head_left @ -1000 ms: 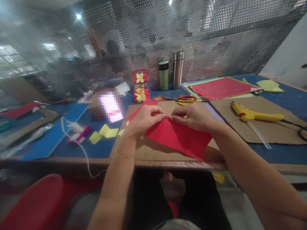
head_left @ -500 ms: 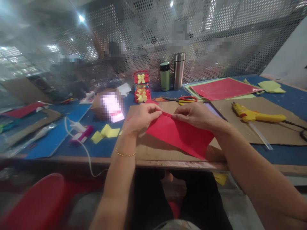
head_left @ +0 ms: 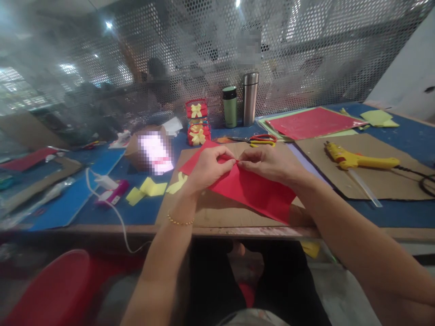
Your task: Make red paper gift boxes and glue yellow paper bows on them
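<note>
A red sheet [head_left: 253, 190], which looks like craft paper or felt, is pinched near its middle between my two hands. My left hand [head_left: 215, 166] grips it with thumb and forefinger, and my right hand [head_left: 268, 164] does the same just beside it, the fingertips almost meeting. One part of the sheet slopes down toward the table's front edge; another red part shows behind my left hand. Underneath lies a cardboard piece [head_left: 217, 213]. A pale yellow cut piece [head_left: 177, 183] rests on the cardboard by my left wrist.
Scissors [head_left: 263, 139] lie behind my hands. A yellow glue gun [head_left: 363, 160] rests on cardboard at right. Small red boxes with yellow bows [head_left: 197, 136], a green tumbler [head_left: 230, 107] and a steel flask [head_left: 250, 99] stand behind. At left are a lit phone [head_left: 156, 151] and a purple power strip [head_left: 113, 192].
My hands have drawn closer together along the sheet, bunching it at the pinch. More of the red sheet now shows behind my left hand. The view has shifted slightly.
</note>
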Motion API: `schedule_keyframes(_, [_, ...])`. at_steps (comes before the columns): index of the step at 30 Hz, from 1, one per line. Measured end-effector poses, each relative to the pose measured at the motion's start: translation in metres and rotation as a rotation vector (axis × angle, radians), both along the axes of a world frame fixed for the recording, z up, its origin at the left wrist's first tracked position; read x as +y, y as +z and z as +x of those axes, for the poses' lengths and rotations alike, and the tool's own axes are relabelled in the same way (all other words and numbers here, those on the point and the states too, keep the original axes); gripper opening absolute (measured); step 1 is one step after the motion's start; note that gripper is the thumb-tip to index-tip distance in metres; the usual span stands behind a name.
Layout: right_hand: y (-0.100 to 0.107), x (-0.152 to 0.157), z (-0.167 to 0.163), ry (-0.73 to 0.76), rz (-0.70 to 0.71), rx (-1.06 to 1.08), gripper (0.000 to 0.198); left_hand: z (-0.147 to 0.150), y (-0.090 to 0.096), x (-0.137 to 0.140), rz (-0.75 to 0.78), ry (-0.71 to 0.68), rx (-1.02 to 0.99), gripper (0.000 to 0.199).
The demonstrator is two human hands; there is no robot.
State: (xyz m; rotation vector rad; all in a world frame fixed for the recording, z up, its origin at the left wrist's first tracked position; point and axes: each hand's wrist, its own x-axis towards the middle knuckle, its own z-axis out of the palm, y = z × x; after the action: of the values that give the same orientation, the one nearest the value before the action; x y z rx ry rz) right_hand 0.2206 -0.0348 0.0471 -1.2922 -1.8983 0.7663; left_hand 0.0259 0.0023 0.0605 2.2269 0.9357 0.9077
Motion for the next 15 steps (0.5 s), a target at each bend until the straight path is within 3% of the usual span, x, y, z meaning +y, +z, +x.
schedule_keyframes(7, [0.009, -0.006, -0.003, -0.109, -0.100, 0.040, 0.020, -0.003, 0.005, -0.006, 0.022, -0.016, 0.016, 0.010])
schedule_keyframes(11, [0.014, -0.009, -0.003, -0.119, -0.138, -0.005, 0.018, -0.002, 0.012, -0.013, -0.062, 0.059, 0.036, 0.011])
schedule_keyframes(15, [0.014, -0.010, -0.006, -0.089, -0.090, 0.021, 0.019, -0.001, 0.016, -0.016, -0.131, 0.107, 0.039, 0.010])
